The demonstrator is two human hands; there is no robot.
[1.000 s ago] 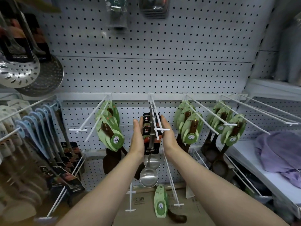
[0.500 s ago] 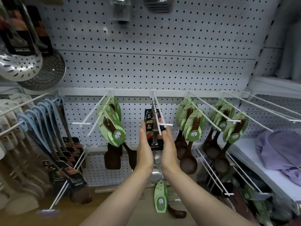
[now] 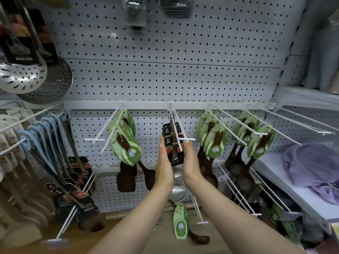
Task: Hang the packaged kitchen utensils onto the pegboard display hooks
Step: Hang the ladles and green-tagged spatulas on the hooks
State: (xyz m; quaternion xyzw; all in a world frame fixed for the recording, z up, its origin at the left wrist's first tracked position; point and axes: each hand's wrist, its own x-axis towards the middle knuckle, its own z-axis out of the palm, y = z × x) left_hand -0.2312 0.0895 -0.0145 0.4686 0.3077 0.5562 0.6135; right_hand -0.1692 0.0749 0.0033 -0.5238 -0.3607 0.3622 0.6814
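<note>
Steel ladles with black cards (image 3: pixel 173 143) hang on the middle white hook (image 3: pixel 177 125) of the pegboard (image 3: pixel 165 79); their bowls (image 3: pixel 177 191) dangle below. My left hand (image 3: pixel 164 162) lies flat against the left side of the cards, fingers straight. On the cards' right side my right hand (image 3: pixel 190 162) does the same, fingers straight, its tips near the hook's end bar. Wooden spoons on green cards hang left (image 3: pixel 126 143) and right (image 3: pixel 213 138) of the ladles.
More green-carded spoons (image 3: pixel 255 138) hang further right, beside bare hooks (image 3: pixel 293 121). Blue-handled utensils (image 3: pixel 42 143) and strainers (image 3: pixel 23 76) fill the left. A green-carded spoon (image 3: pixel 180 224) lies on a cardboard box below. A purple cloth (image 3: pixel 315 169) sits on the right shelf.
Both hands dropped slightly and drew closer together around the ladle cards; the view tilted a little upward and closer to the pegboard.
</note>
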